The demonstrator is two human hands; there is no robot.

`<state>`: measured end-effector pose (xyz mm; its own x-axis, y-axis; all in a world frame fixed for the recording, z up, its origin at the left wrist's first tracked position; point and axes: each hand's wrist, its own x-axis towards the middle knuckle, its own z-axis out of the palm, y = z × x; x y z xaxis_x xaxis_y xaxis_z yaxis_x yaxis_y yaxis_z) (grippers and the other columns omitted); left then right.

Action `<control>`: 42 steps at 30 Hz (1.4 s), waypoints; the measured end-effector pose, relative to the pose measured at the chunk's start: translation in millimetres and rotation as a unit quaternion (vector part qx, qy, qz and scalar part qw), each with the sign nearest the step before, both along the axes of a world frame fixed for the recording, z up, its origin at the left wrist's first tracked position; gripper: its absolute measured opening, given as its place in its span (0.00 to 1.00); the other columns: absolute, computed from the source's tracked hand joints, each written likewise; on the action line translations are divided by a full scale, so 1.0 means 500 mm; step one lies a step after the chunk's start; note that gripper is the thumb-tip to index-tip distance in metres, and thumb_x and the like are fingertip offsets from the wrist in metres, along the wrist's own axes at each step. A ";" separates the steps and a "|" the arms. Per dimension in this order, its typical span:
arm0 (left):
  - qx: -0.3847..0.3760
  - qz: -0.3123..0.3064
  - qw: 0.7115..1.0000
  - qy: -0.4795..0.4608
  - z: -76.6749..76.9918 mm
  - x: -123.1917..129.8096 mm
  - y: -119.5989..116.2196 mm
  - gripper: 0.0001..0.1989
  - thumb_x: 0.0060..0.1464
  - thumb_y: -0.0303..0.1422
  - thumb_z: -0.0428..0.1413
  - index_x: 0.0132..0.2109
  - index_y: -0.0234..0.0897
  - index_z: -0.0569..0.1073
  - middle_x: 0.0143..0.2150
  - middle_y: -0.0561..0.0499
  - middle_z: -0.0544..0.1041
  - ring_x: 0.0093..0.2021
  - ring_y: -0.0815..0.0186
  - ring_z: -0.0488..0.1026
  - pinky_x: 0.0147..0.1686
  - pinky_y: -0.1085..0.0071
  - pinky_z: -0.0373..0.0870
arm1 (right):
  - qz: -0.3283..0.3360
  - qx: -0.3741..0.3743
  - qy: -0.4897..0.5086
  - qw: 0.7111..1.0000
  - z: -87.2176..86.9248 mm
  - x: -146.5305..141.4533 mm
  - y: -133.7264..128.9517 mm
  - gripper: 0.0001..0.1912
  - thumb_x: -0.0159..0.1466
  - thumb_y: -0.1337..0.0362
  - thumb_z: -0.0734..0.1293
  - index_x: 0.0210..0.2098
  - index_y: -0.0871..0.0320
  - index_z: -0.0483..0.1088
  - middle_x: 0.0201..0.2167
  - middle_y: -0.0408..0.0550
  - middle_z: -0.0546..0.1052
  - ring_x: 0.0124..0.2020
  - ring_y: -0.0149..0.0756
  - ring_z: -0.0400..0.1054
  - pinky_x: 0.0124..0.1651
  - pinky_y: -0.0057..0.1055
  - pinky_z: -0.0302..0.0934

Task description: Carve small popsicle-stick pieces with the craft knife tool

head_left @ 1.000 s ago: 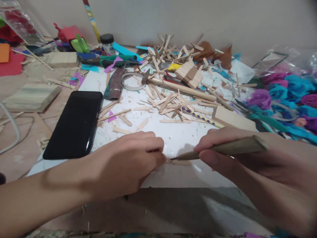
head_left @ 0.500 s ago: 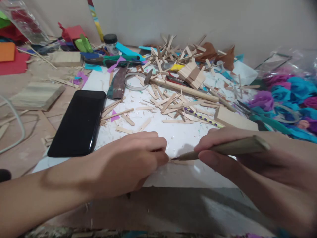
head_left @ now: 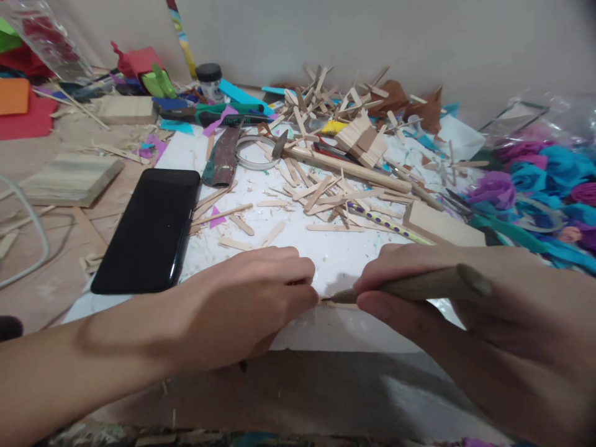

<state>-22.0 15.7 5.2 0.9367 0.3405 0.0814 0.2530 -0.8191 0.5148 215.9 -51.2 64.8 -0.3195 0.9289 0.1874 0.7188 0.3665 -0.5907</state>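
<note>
My left hand (head_left: 263, 298) is closed on the near part of the white sheet, its fingers pressed together on a thin wooden craft stick (head_left: 343, 305). Most of that stick's left part lies hidden under my fingers. In my right hand (head_left: 419, 298), a carving tool (head_left: 426, 285) with a thick wooden handle is gripped like a pen. Its thin dark tip points left and meets the stick right beside my left fingertips. I cannot make out the exact shape of the blade.
A black phone (head_left: 149, 230) lies left of my hands. Beyond them are loose craft sticks (head_left: 321, 192), a hammer (head_left: 344, 166), a roll of tape (head_left: 257, 153) and a wooden block (head_left: 442, 223). Crepe-paper flowers (head_left: 526, 174) are at the right, a white cable (head_left: 35, 217) at the left.
My right hand has shifted slightly left along the stick, and the tool's handle tilts a little differently, its butt further left. My left hand stays in nearly the same place.
</note>
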 end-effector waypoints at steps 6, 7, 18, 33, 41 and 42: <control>-0.002 0.004 1.000 -0.014 0.000 -0.003 -0.006 0.15 0.71 0.22 0.46 0.36 0.35 0.71 0.38 0.51 0.69 0.35 0.66 0.62 0.34 0.66 0.56 | -0.081 0.006 0.054 0.995 -0.016 -0.041 -0.005 0.15 0.70 0.48 0.72 0.32 0.47 0.82 0.22 0.44 0.78 0.30 0.44 0.78 0.27 0.33 0.68; -0.006 0.006 1.000 -0.014 0.000 -0.004 -0.007 0.14 0.71 0.22 0.47 0.36 0.35 0.71 0.38 0.51 0.69 0.35 0.66 0.62 0.34 0.66 0.56 | -0.081 0.004 0.055 0.995 -0.017 -0.046 -0.006 0.15 0.70 0.48 0.71 0.32 0.47 0.82 0.22 0.44 0.78 0.29 0.44 0.78 0.27 0.33 0.67; 0.024 -0.016 1.000 0.013 0.003 -0.006 -0.006 0.05 0.64 0.22 0.58 0.41 0.37 0.75 0.41 0.51 0.73 0.40 0.61 0.67 0.40 0.64 0.61 | 0.046 0.022 -0.044 0.998 -0.018 -0.023 -0.037 0.09 0.72 0.66 0.68 0.35 0.51 0.77 0.22 0.41 0.76 0.19 0.33 0.69 0.22 0.34 0.55; 0.001 0.043 0.998 -0.045 0.007 -0.003 -0.009 0.09 0.70 0.26 0.52 0.44 0.37 0.77 0.41 0.49 0.76 0.39 0.61 0.69 0.39 0.63 0.61 | -0.149 0.099 0.146 0.973 -0.013 0.030 -0.024 0.06 0.64 0.62 0.78 0.32 0.45 0.81 0.26 0.39 0.81 0.24 0.35 0.73 0.30 0.32 0.72; -0.092 0.099 0.987 -0.086 0.013 0.006 -0.006 0.11 0.75 0.32 0.51 0.43 0.38 0.76 0.39 0.51 0.76 0.42 0.63 0.70 0.43 0.65 0.61 | -0.035 0.057 0.193 0.979 -0.024 0.059 -0.017 0.15 0.64 0.72 0.74 0.41 0.42 0.84 0.28 0.42 0.84 0.25 0.40 0.78 0.26 0.33 0.71; -0.107 0.102 0.985 -0.083 0.011 0.007 -0.007 0.12 0.75 0.31 0.51 0.41 0.38 0.75 0.38 0.52 0.76 0.42 0.64 0.70 0.43 0.66 0.61 | -0.038 0.052 0.196 0.978 -0.025 0.059 -0.017 0.15 0.64 0.71 0.75 0.41 0.41 0.84 0.28 0.42 0.84 0.26 0.41 0.78 0.26 0.34 0.72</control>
<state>-18.7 12.3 10.5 0.8263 0.5470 0.1342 0.2988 -0.6278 0.7188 245.2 -59.8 52.5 -0.1352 0.9166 0.3763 0.4711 0.3935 -0.7894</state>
